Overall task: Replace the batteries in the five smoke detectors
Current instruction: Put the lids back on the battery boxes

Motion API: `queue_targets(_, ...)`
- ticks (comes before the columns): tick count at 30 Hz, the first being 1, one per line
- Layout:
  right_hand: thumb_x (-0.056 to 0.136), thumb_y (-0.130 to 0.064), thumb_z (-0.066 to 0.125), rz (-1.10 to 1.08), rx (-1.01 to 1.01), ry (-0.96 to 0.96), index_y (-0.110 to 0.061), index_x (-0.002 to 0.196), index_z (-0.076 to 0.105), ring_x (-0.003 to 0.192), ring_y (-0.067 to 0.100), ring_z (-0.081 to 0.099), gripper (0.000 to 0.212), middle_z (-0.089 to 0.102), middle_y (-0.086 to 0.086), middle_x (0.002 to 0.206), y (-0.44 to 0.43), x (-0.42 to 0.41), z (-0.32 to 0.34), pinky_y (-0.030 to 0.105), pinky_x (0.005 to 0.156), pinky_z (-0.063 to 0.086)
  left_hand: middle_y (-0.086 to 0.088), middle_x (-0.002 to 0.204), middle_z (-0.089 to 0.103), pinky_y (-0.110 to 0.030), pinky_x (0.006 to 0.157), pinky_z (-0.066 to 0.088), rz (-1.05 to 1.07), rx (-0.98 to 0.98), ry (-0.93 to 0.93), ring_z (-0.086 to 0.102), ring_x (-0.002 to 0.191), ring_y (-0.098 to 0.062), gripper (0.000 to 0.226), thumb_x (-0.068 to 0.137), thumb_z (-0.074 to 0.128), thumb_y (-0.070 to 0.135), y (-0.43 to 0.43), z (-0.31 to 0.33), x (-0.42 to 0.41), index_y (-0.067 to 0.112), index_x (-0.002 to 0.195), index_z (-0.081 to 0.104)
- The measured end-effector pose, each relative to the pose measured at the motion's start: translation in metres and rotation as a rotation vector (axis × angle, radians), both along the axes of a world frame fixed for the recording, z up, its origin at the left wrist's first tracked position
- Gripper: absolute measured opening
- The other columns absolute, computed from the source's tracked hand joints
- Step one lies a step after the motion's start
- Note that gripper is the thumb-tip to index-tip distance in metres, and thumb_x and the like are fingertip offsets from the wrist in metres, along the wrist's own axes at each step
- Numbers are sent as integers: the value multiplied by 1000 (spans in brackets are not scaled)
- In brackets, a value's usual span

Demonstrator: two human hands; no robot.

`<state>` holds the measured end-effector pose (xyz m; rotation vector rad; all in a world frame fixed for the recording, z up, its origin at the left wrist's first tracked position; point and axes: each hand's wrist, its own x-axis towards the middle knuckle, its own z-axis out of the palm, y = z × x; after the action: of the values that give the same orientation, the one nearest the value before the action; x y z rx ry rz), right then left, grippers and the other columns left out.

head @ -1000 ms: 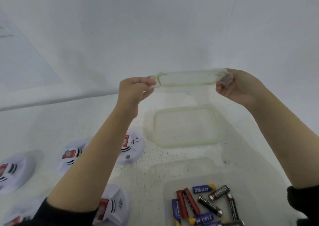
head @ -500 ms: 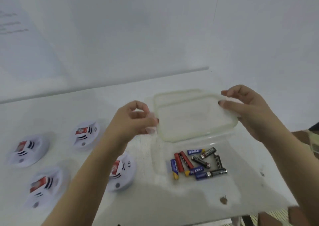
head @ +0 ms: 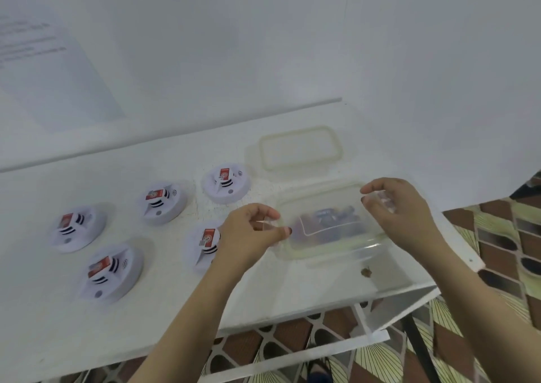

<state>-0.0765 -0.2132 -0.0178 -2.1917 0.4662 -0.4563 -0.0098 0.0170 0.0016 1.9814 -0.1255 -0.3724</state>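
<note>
Several white round smoke detectors lie on the white table (head: 44, 324), among them one at the back (head: 224, 183), one at the left (head: 77, 227) and one (head: 205, 245) partly hidden behind my left hand. A clear plastic box (head: 330, 251) stands on the right of the table. The batteries (head: 328, 218) inside it show blurred through the clear lid (head: 322, 201) resting over it. My left hand (head: 251, 233) pinches the lid's left end. My right hand (head: 395, 207) curls over its right end.
A second clear lid with a greenish seal (head: 301, 148) lies flat behind the box, near the wall. A small brown speck (head: 366, 272) sits by the table's front right corner. The table's front edge (head: 292, 318) runs close below my arms, with patterned floor (head: 497, 236) beyond.
Both hands have lowered the lid from mid-air onto the battery box. My view has tilted down, so all the detectors and the floor now show.
</note>
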Motion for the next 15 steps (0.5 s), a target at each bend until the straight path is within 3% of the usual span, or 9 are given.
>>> queue_targets(2, 90, -19, 59, 1, 24, -7, -24, 97, 62, 96, 10, 50, 9, 56, -2, 110, -1, 0, -2, 20, 79, 34, -6, 78, 69, -20, 65, 51, 27, -28, -30, 64, 62, -12, 21, 74, 81, 11, -2, -3, 1, 16, 87, 66)
queue_targets(7, 92, -19, 56, 40, 91, -26, -27, 103, 61, 103, 10, 49, 13, 58, -4, 113, -1, 5, -7, 21, 85, 32, -4, 92, 67, -14, 60, 51, 54, -103, -45, 62, 58, -3, 19, 78, 78, 7, -7, -9, 4, 18, 86, 64)
queue_targets(8, 93, -20, 55, 47, 108, -30, -29, 103, 60, 106, 11, 50, 14, 59, -5, 115, -1, 5, -8, 21, 86, 32, -4, 101, 67, -16, 64, 50, 44, -89, -54, 63, 65, -2, 19, 80, 76, 8, -8, -11, 3, 21, 88, 64)
queue_targets(10, 94, -21, 54, 56, 77, -53, -31, 106, 60, 118, 11, 49, 16, 58, -7, 122, 0, 6, -11, 19, 93, 30, 1, 129, 58, -22, 86, 48, -17, 34, -201, 59, 102, -4, 24, 85, 71, 13, -8, -16, 0, 31, 98, 63)
queue_targets(12, 93, -34, 54, 126, -40, -83, -34, 116, 57, 131, 7, 38, 24, 48, -8, 137, 0, 3, -11, 19, 102, 24, 8, 152, 37, -27, 113, 25, -180, 112, -463, 33, 134, -4, 35, 88, 65, 26, -9, -19, -3, 39, 120, 58)
queue_targets(15, 74, -72, 47, 420, -231, -4, -51, 132, 36, 142, 2, 9, 63, 19, -15, 153, -1, -4, -11, 29, 114, 5, 16, 158, 5, -28, 119, -5, -514, 293, -587, 0, 144, 1, 79, 70, 49, 73, -16, -27, -6, 45, 142, 30)
